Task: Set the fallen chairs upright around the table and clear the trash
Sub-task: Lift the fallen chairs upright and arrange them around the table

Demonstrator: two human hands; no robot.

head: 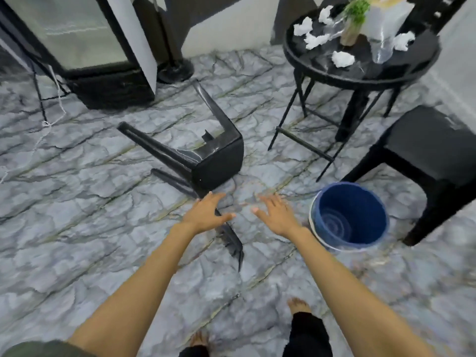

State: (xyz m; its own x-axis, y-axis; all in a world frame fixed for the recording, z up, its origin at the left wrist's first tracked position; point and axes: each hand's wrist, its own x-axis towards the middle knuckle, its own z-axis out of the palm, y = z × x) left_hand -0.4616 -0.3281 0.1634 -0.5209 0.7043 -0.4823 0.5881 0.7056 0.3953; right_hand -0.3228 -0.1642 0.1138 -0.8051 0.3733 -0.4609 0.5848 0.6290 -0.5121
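Progress is small so far: one fallen chair (219,161), black, lies on its side on the marble floor (77,202), near the round counter (360,81). An upright chair (432,140) stands beside that counter. The crumpled paper balls (342,58) are all on the counter top, and the blue bucket (381,228) on the floor looks empty of trash. My left hand (206,212) and right hand (277,217) reach toward the fallen chair, each grip spread wide open, holding nothing.
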